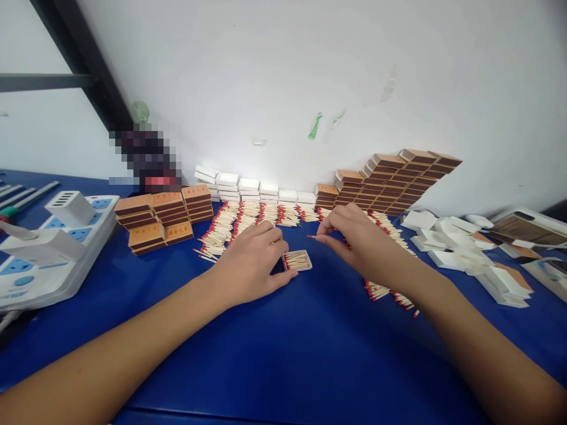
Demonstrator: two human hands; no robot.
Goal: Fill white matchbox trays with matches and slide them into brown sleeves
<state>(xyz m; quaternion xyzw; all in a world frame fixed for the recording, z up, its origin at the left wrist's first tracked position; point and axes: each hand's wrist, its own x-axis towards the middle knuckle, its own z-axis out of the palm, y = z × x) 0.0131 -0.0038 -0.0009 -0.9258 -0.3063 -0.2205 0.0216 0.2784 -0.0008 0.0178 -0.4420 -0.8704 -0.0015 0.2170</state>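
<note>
A small white matchbox tray [309, 267] lies on the blue table, partly filled with red-tipped matches [296, 260]. My left hand [252, 262] is closed around its left end, with the thumb along the near edge and the fingers at the far side. Just right of the tray, my right hand [349, 236] pinches a match [312, 236] between thumb and fingertips, its red head pointing left. Rows of loose matches [248, 218] are spread behind both hands. More loose matches [376, 290] lie beneath and beside my right forearm.
Boxed matchboxes [153, 215] are stacked at left, with a taller stepped stack [390, 183] against the wall at right. White trays [250, 188] line the wall between them. Loose white trays [465, 245] are heaped at far right. A power strip [84, 236] with plugs sits at left.
</note>
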